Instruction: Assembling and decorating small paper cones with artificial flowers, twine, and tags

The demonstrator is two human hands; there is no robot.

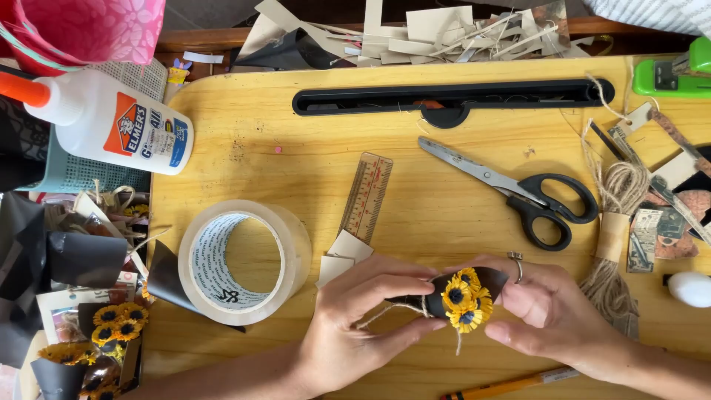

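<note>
- Two hands are seen at the near edge of a yellow wooden desk (244, 141), working together on a miniature bouquet (463, 296) of yellow paper sunflowers wrapped in a black paper cone.
- The left hand (355, 322) is closed narrowly on the cone's pointed stem end, thumb and fingers pinched where a strand of jute twine (424, 305) is wrapped around it; a loose end trails toward the wrist.
- The right hand (552, 311), ringed on one finger, is half curled, its fingertips cupped against the flower end and the cone's rim; the blooms are steadied rather than squeezed.
- The bouquet is held just above the desk, between both hands, in front of a wooden ruler (366, 196).
- Judged from the grip, the binding is best done with the stem pinched firmly while the twine is kept taut, and the petals touched only lightly so none are crushed.
- A roll of clear tape (244, 261) lies to the left, black-handled scissors (518, 189) and a twine bundle (618, 222) to the right, a glue bottle (111, 122) at the far left.
- More finished bouquets (111, 326) are gathered beyond the desk's left edge.
</note>
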